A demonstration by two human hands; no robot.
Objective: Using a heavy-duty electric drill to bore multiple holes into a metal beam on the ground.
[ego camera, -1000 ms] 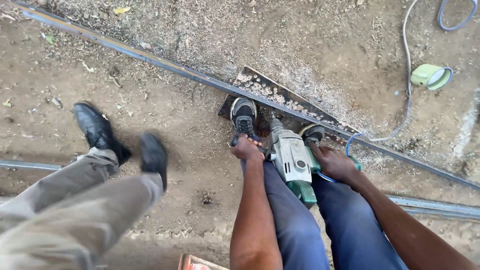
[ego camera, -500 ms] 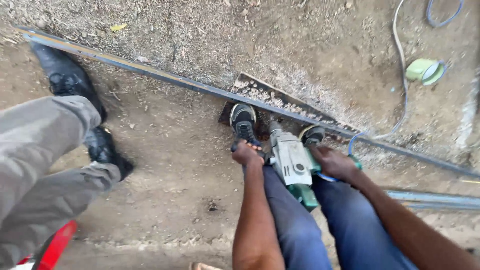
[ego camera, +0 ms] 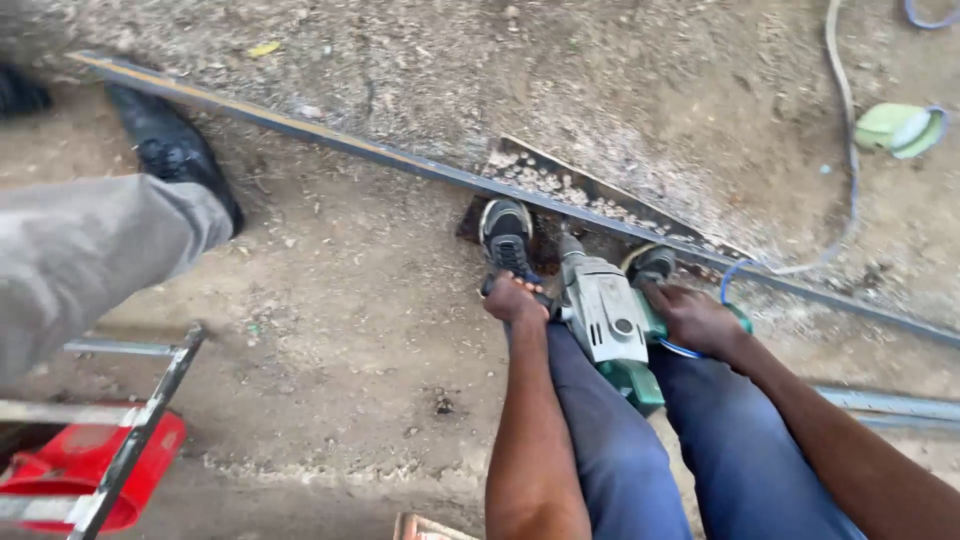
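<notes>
1. I had the grey and green power drill [ego camera: 612, 325] held low between my knees, its nose pointing far and down at the long dark steel bar [ego camera: 400, 158] that ran across the dirt ground [ego camera: 350, 330] from far left to near right.
2. My left hand [ego camera: 515, 298] was closed around the black side handle on the left of the drill body, knuckles up.
3. My right hand [ego camera: 700, 322] was wrapped shut on the green rear grip on the drill's right, with a blue cord looping out just beside the wrist.
4. The drill's tip sat just at the near edge of the bar, between my two feet; I could not tell whether the bit was touching the metal.
5. My left grey sneaker [ego camera: 507, 235] stood right against the bar, touching or nearly so; my right shoe [ego camera: 652, 264] was half hidden behind the drill.
6. A flat rusty steel plate [ego camera: 580, 190] lay against the far side of the bar, scattered with pale chips.
7. Another person's grey trouser leg [ego camera: 90, 255] and black leather shoe [ego camera: 172, 150] filled the left, well apart from my hands.
8. A red plastic container [ego camera: 90, 470] sat at near left under a thin metal frame [ego camera: 135, 440].
9. A pale green roll [ego camera: 900, 128] lay far right beside a grey cable [ego camera: 850, 150].
</notes>
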